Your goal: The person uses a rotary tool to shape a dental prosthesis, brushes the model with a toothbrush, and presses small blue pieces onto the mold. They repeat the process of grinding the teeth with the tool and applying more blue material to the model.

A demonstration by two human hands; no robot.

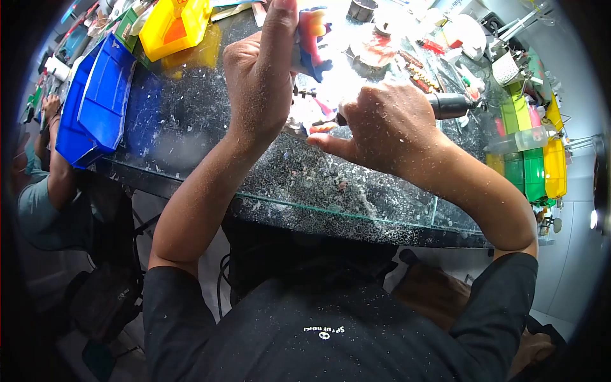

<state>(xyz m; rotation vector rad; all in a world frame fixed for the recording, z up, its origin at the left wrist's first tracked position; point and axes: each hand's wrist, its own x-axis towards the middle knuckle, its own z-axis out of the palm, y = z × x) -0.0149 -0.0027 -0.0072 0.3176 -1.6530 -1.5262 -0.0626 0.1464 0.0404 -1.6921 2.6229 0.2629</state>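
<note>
wrapped around a dark power tool [449,105], the right hand [388,124] has its fingers curled in and its thumb stretched toward the left; the back end of the tool sticks out past the knuckles on the right, and its dark nose shows on the left. the left hand [261,89] is raised beside it, thumb upright, gripping a small ridged piece [312,41] coloured red, yellow and blue; how its fingers sit behind the piece is hidden. that piece is above the table, near the bright patch, and apart from the tool. just left of the tool's nose, between the hands, is a pale object with pink and blue on it, too overlapped to make out.

white dust and crumbs cover the black tabletop [305,178] and speckle both forearms. to the left are a blue bin [105,102] and a yellow bin [149,32]; to the right, a green bin [533,175] next to a clear bottle [519,142]. at the far left, another person's hand [51,107] is near the table's edge.
</note>
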